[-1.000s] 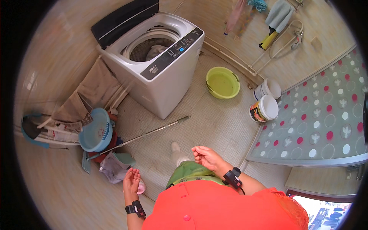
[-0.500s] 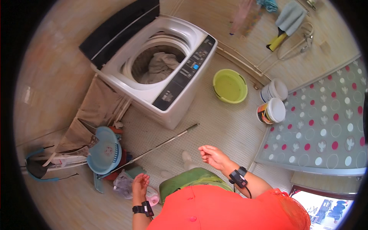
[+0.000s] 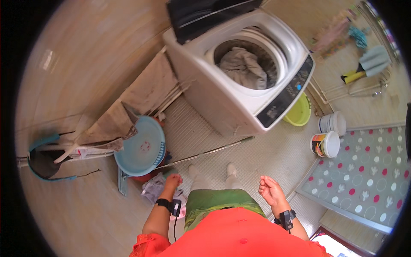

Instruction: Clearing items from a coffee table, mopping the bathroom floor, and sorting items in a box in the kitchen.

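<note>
My left hand (image 3: 173, 181) hangs low beside a blue plastic basin (image 3: 139, 150) and a heap of lilac cloth (image 3: 154, 187), its fingers curled in with nothing visible in them. My right hand (image 3: 271, 191) is raised over the floor to the right, fingers curled toward the palm and holding nothing. Both hands are apart from everything around them. Ahead stands a white top-loading washing machine (image 3: 209, 96) with its dark lid (image 3: 209, 15) up. Greyish-beige laundry (image 3: 243, 68) lies in its drum.
A long pole (image 3: 205, 152) slants across the tiled floor before my feet. Brown cloths (image 3: 147, 88) hang at the left. A yellow-green basin (image 3: 299, 112) sits behind the washer, with two white buckets (image 3: 332, 144) to its right. A dotted panel (image 3: 359, 171) stands at far right.
My view has turned left and moved closer to the washer, which now appears farther right. Both hands have shifted beside my body, and my left fingers are more curled.
</note>
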Demonstrator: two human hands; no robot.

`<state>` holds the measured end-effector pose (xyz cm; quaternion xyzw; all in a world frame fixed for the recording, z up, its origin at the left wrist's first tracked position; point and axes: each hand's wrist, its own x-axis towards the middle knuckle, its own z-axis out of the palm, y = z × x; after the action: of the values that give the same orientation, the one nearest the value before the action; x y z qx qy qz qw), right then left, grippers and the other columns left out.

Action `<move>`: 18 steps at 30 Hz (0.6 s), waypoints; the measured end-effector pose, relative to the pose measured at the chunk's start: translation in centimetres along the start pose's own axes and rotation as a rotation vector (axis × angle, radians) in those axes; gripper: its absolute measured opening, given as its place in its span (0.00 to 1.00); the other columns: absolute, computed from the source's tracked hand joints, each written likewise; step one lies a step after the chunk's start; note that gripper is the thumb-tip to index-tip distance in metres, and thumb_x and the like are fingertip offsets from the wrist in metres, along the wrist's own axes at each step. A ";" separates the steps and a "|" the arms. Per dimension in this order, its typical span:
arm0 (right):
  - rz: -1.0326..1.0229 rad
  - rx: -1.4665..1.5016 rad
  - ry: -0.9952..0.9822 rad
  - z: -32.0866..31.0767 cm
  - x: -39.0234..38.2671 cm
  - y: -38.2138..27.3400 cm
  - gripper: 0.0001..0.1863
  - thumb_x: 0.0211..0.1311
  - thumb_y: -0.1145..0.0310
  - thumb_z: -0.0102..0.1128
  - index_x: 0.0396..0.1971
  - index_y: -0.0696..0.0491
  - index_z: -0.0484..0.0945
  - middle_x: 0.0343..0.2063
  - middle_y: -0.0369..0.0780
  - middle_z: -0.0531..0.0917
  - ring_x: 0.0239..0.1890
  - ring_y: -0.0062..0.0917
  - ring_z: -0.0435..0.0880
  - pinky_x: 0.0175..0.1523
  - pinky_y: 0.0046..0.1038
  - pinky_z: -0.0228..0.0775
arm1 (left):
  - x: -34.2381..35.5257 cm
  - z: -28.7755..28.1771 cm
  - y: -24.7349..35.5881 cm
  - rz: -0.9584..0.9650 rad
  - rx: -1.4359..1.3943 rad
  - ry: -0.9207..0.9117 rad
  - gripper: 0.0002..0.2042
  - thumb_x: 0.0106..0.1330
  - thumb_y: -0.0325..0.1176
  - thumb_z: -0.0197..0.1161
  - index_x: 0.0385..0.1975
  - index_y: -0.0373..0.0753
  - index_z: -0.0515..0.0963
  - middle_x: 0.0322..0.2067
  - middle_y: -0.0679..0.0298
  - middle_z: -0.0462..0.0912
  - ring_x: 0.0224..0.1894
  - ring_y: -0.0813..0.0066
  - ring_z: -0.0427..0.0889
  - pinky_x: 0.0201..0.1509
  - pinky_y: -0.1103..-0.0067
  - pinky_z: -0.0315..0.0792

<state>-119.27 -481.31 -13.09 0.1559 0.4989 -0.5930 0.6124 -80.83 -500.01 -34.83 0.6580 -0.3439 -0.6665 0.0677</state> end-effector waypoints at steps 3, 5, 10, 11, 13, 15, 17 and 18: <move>0.011 -0.005 0.031 2.5 1.2 1.1 0.08 0.63 0.67 0.49 0.35 0.55 0.73 0.22 0.34 0.75 0.22 0.18 0.71 0.29 0.21 0.65 | 2.4 -2.1 -0.9 0.052 0.075 -0.007 0.07 0.59 0.34 0.55 0.29 0.37 0.76 0.22 0.63 0.80 0.22 0.75 0.78 0.24 0.80 0.70; 0.016 -0.016 0.020 4.1 1.6 1.7 0.08 0.63 0.67 0.49 0.36 0.55 0.73 0.22 0.34 0.75 0.22 0.18 0.71 0.28 0.21 0.65 | 4.1 -3.7 -2.5 0.113 0.230 -0.045 0.07 0.58 0.34 0.56 0.27 0.37 0.76 0.22 0.63 0.80 0.21 0.75 0.77 0.24 0.78 0.70; -0.008 -0.003 0.038 6.5 3.0 2.9 0.08 0.64 0.66 0.48 0.34 0.53 0.72 0.21 0.33 0.75 0.22 0.18 0.72 0.28 0.21 0.66 | 6.8 -4.4 -3.3 0.135 0.304 0.016 0.11 0.59 0.37 0.53 0.31 0.35 0.75 0.24 0.60 0.79 0.27 0.73 0.78 0.31 0.77 0.71; 0.009 -0.033 0.045 6.4 3.4 3.2 0.07 0.64 0.65 0.48 0.34 0.53 0.72 0.22 0.33 0.74 0.22 0.17 0.72 0.27 0.21 0.66 | 7.6 -4.6 -3.9 0.250 0.464 0.004 0.12 0.59 0.37 0.52 0.33 0.35 0.76 0.27 0.57 0.80 0.30 0.69 0.79 0.34 0.74 0.72; 0.068 -0.070 0.067 6.4 4.2 3.9 0.07 0.64 0.66 0.48 0.34 0.53 0.72 0.22 0.33 0.74 0.22 0.17 0.72 0.27 0.21 0.66 | 9.1 -5.2 -5.1 0.317 0.575 0.065 0.11 0.56 0.33 0.52 0.33 0.34 0.76 0.31 0.53 0.79 0.36 0.60 0.77 0.39 0.70 0.70; 0.133 -0.130 0.101 6.0 5.4 4.1 0.07 0.64 0.66 0.48 0.34 0.53 0.72 0.22 0.33 0.74 0.21 0.17 0.72 0.27 0.20 0.66 | 11.3 -5.4 -5.8 0.305 0.690 0.050 0.13 0.53 0.28 0.51 0.38 0.34 0.75 0.41 0.48 0.76 0.47 0.52 0.73 0.51 0.66 0.66; 0.147 -0.148 0.143 4.5 6.8 4.0 0.07 0.64 0.66 0.48 0.34 0.53 0.72 0.21 0.33 0.75 0.21 0.17 0.72 0.27 0.20 0.66 | 12.5 -4.4 -5.9 0.259 0.704 0.060 0.16 0.54 0.28 0.50 0.43 0.36 0.73 0.44 0.49 0.74 0.50 0.53 0.71 0.53 0.67 0.65; 0.144 -0.155 0.182 3.6 7.3 4.1 0.07 0.64 0.66 0.48 0.33 0.53 0.72 0.21 0.33 0.75 0.21 0.17 0.72 0.27 0.20 0.66 | 12.9 -3.8 -5.7 0.231 0.727 0.066 0.19 0.54 0.27 0.50 0.48 0.37 0.71 0.47 0.50 0.73 0.52 0.54 0.69 0.54 0.68 0.65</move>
<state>-115.62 -487.26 -18.89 0.1970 0.5843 -0.4905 0.6158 -76.87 -504.15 -48.30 0.6170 -0.6273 -0.4675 -0.0847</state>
